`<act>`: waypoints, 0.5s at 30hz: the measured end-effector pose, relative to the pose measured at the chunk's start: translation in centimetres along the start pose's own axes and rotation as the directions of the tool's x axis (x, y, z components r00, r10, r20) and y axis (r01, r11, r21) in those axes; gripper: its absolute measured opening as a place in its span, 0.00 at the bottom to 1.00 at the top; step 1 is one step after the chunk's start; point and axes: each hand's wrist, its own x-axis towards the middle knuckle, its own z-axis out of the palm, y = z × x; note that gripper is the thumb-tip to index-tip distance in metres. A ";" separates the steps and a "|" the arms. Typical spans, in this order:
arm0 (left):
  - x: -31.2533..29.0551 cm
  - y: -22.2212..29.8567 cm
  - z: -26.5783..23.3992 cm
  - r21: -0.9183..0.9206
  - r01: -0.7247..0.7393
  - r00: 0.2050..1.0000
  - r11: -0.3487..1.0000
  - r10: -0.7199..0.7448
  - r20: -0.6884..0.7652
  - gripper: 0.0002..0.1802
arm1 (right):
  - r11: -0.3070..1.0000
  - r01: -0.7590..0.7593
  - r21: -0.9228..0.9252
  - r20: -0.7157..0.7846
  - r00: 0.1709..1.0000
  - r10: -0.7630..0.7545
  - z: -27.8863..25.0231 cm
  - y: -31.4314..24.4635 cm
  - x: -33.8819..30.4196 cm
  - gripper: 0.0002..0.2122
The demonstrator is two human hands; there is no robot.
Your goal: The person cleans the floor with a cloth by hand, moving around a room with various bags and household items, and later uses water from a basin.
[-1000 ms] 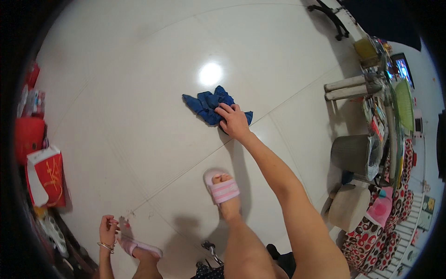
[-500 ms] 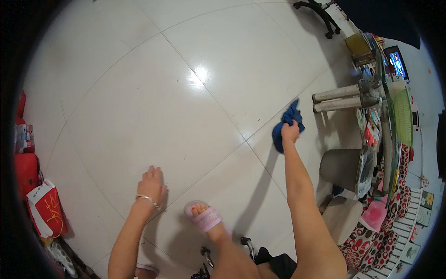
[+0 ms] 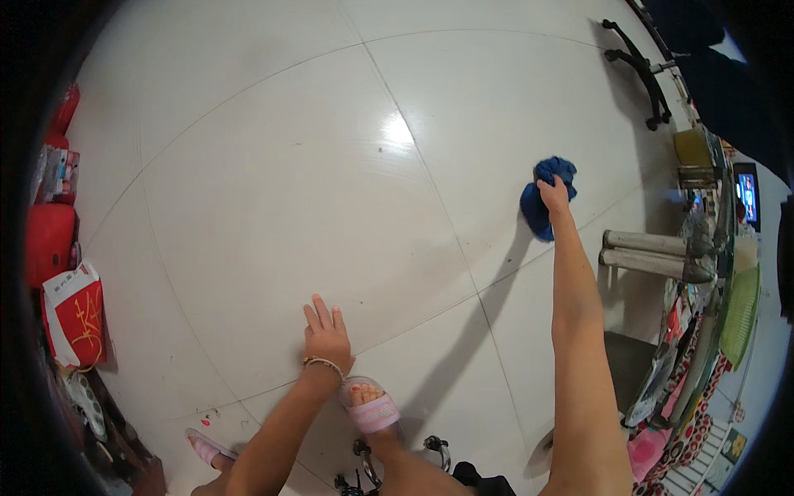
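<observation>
Bunched in my right hand [image 3: 556, 193] is a blue cloth [image 3: 539, 211], which lies against the pale tiled floor [image 3: 273, 215] with part of it trailing toward me. My fingers close over its upper part. To the left, my left hand [image 3: 327, 337] holds nothing; its fingers are spread and point away from me, close over the floor or on it. A thin bracelet [image 3: 322, 364] circles that wrist. Just right of the wrist is my foot in a pink slipper [image 3: 374, 407]. Another pink slipper [image 3: 208, 446] shows at the lower left.
Red bags [image 3: 74, 314] and packages line the left edge. At the right stand pale table legs [image 3: 653, 255], a dark grey bin [image 3: 627, 368] and a green basket [image 3: 738, 318]. A wheeled chair base [image 3: 641, 70] is at the far right. Small metal-framed casters [image 3: 438, 446] sit beside my foot.
My right hand has moved the blue cloth farther away and to the right across the tiles. My left hand has shifted right, with its fingers more spread. The whole view has turned too.
</observation>
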 end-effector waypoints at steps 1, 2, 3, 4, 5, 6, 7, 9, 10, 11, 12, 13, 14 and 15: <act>0.0 0.2 -0.6 -0.008 -0.004 1.000 1.000 0.004 0.012 0.45 | 0.994 0.061 -0.093 0.035 0.998 -0.058 1.0 -1.2 1.2 0.31; -0.2 0.2 -0.8 -0.014 -0.003 1.000 1.000 0.003 0.029 0.45 | 0.980 0.109 -0.166 0.043 0.994 -0.103 2.2 -3.6 1.4 0.31; -0.3 0.0 -0.7 -0.007 0.001 1.000 1.000 -0.001 0.016 0.43 | 0.975 0.180 -0.133 0.076 0.982 -0.171 3.2 -5.6 1.3 0.30; -0.1 0.2 -0.5 -0.006 -0.008 1.000 1.000 0.008 -0.005 0.42 | 0.949 0.275 -0.151 0.069 0.961 -0.268 4.0 -7.2 2.1 0.29; -0.2 0.0 -0.1 0.002 -0.007 1.000 1.000 0.007 -0.020 0.40 | 0.932 0.341 -0.122 0.080 0.939 -0.334 5.2 -9.8 1.3 0.28; -0.2 -0.3 0.2 -0.005 -0.005 0.999 1.000 0.005 -0.041 0.38 | 0.898 0.433 -0.081 0.102 0.900 -0.424 6.5 -12.2 0.7 0.27; -0.2 -0.4 0.6 -0.015 -0.006 0.998 1.000 0.006 -0.062 0.36 | 0.858 0.508 -0.081 0.118 0.859 -0.498 7.7 -14.6 0.1 0.26; 0.2 -0.1 0.9 -0.061 -0.011 0.997 0.998 0.006 -0.083 0.32 | 0.720 0.680 -0.140 0.204 0.731 -0.651 9.7 -18.3 -0.3 0.25; 0.5 0.2 0.9 -0.097 -0.005 0.997 0.995 -0.003 -0.076 0.31 | 0.652 0.741 -0.162 0.224 0.671 -0.707 11.1 -19.8 -1.0 0.25; 0.4 -0.1 1.2 -0.123 0.025 0.998 0.992 -0.033 -0.058 0.30 | 0.643 0.753 -0.143 0.296 0.652 -0.698 12.3 -22.5 -3.6 0.25; 0.8 0.3 1.4 -0.094 0.011 0.998 0.995 -0.016 -0.060 0.36 | 0.611 0.786 -0.092 0.333 0.603 -0.725 12.9 -23.7 -4.2 0.25; 0.7 -0.2 2.0 -0.059 0.025 0.998 0.998 -0.028 -0.048 0.43 | 0.574 0.817 -0.055 0.399 0.545 -0.737 13.5 -26.0 -7.1 0.24; 1.0 0.0 2.5 -0.030 0.017 0.999 0.999 -0.018 -0.047 0.50 | 0.474 0.880 -0.006 0.454 0.425 -0.783 13.6 -27.1 -8.1 0.23; 1.3 -0.2 3.5 -0.037 0.050 0.995 0.998 -0.053 -0.081 0.50 | 0.387 0.916 0.105 0.475 0.296 -0.829 14.0 -28.3 -9.9 0.23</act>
